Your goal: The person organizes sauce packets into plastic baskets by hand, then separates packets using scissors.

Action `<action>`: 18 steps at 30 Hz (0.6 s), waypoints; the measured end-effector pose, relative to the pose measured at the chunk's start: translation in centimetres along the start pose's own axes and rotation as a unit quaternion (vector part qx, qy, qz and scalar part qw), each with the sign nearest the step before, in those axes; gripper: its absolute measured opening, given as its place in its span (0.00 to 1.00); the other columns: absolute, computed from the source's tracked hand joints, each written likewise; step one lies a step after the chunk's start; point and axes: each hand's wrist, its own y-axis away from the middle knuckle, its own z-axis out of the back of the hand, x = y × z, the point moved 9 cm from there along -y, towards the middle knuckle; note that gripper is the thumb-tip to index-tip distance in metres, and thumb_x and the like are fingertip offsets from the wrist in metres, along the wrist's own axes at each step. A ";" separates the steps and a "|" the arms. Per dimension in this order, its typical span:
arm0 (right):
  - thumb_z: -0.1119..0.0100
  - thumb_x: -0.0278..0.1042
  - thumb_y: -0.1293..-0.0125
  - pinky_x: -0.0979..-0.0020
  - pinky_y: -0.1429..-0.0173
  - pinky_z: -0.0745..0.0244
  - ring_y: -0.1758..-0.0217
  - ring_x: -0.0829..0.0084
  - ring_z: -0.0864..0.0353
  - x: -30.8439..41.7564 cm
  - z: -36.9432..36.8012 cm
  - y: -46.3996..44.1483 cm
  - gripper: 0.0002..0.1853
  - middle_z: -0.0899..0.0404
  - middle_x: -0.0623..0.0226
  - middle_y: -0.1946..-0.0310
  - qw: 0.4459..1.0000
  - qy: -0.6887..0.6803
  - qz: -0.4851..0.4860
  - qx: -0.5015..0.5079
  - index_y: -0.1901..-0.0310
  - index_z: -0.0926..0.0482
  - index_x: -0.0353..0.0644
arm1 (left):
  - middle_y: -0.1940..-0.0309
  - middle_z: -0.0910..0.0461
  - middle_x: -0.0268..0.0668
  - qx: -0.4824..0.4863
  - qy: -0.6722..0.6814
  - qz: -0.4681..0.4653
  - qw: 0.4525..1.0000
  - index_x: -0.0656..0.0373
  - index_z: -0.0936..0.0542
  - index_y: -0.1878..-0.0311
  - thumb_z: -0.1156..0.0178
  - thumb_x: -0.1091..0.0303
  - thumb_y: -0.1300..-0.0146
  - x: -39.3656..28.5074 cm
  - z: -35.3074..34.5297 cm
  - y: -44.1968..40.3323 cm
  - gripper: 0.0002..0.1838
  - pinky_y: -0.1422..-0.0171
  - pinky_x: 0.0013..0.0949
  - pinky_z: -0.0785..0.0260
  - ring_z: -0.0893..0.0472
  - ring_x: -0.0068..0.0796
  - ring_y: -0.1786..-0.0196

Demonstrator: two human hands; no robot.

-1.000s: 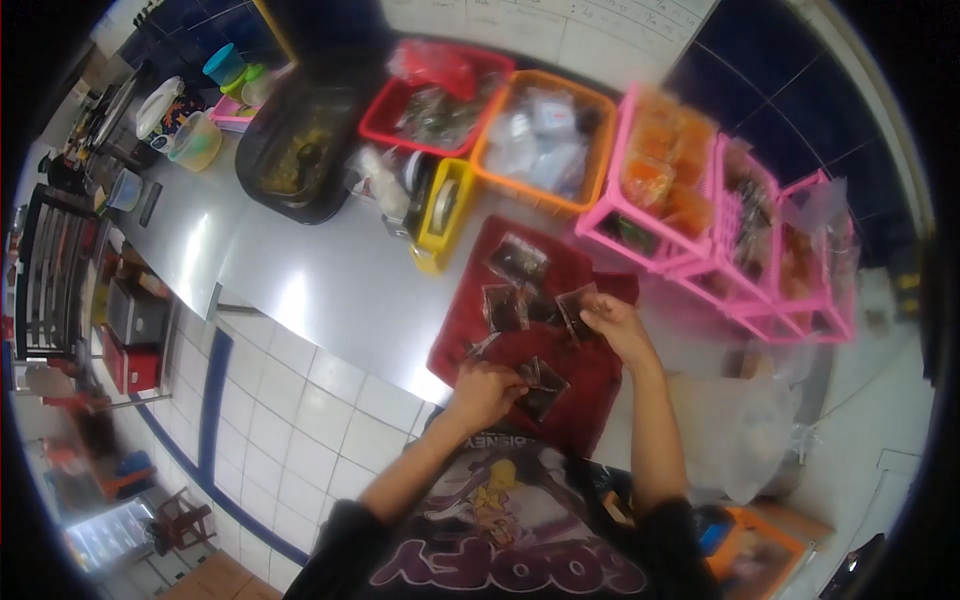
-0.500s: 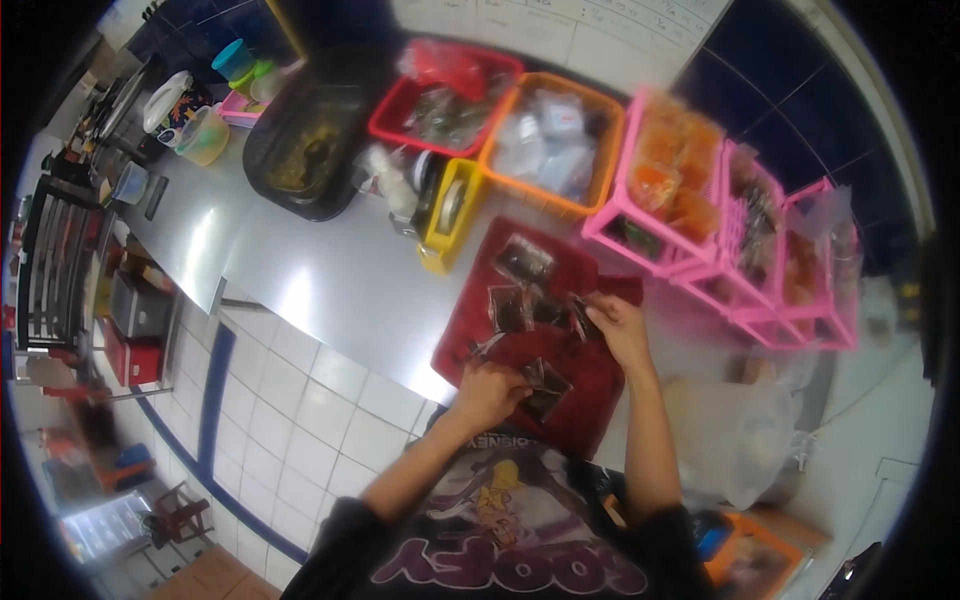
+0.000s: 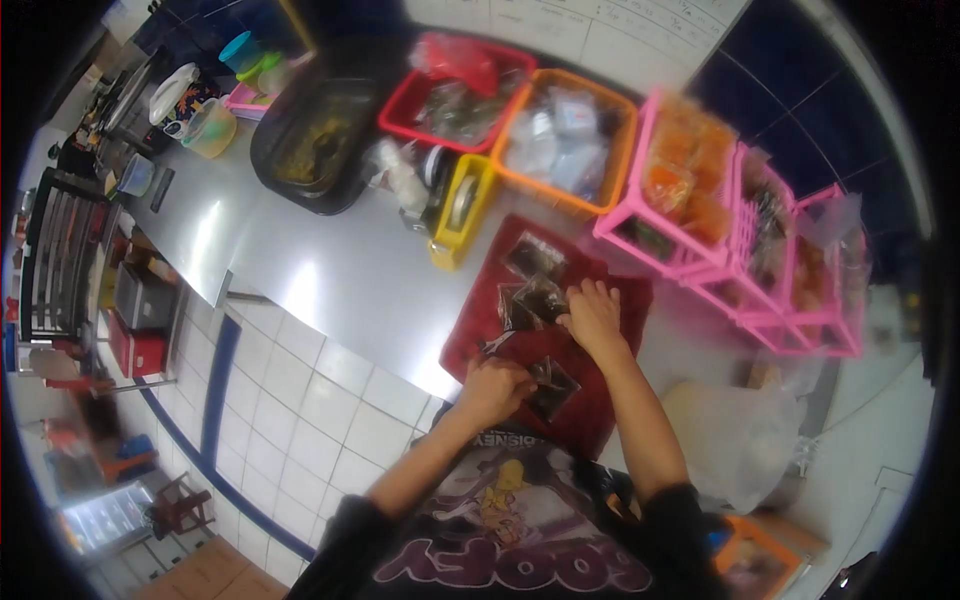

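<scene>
A dark red cloth [image 3: 480, 325] lies on the steel counter, with several small clear packets of dark contents on it. My left hand [image 3: 495, 390] is closed at the cloth's near left part, its fingertips against the edge of a dark packet [image 3: 553, 388]. Farther up, my right hand [image 3: 592, 312] rests palm down at the right side of the packet cluster, fingers bent, touching a dark packet [image 3: 541, 298]. What lies under its fingers is hidden. Another packet [image 3: 535, 258] lies flat near the far edge of the cloth.
Behind the cloth stand a yellow tape dispenser [image 3: 463, 212], a red basket [image 3: 398, 122], an orange basket [image 3: 622, 150] and pink baskets [image 3: 690, 253] with orange packets. A black tray [image 3: 268, 165] stands farther left on the counter [image 3: 330, 270]. A plastic bag [image 3: 730, 440] lies at the right.
My right hand has moved left towards the packet cluster, and the packet it held upright is now down or hidden beneath its fingers. My left hand has stayed nearly in place.
</scene>
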 end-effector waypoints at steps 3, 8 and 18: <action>0.25 0.47 0.46 0.55 0.42 0.34 0.46 0.62 0.22 0.1 0.6 0.0 0.21 0.18 0.63 0.54 1.000 0.006 -0.009 -0.024 0.53 0.17 0.48 | 0.59 0.13 0.31 -0.001 -0.012 -0.010 1.000 0.48 0.13 0.62 0.36 0.62 0.38 -0.3 0.1 -0.1 0.06 0.35 0.56 0.35 0.17 0.37 0.47; 0.29 0.42 0.42 0.52 0.47 0.30 0.55 0.56 0.16 -1.0 2.3 0.8 0.13 0.15 0.60 0.65 0.996 -0.084 -0.019 -0.014 0.60 0.20 0.47 | 0.58 0.13 0.31 -0.010 -0.030 -0.004 0.999 0.47 0.12 0.61 0.36 0.62 0.38 0.0 0.1 0.1 0.06 0.35 0.56 0.35 0.17 0.37 0.46; 0.32 0.33 0.36 0.58 0.57 0.23 0.63 0.56 0.14 -2.9 6.0 1.0 0.10 0.14 0.56 0.68 0.871 -0.484 -0.083 -0.012 0.58 0.21 0.41 | 0.58 0.13 0.31 0.012 -0.018 -0.002 1.000 0.47 0.12 0.61 0.37 0.61 0.37 0.0 -0.2 0.0 0.07 0.36 0.57 0.35 0.18 0.37 0.46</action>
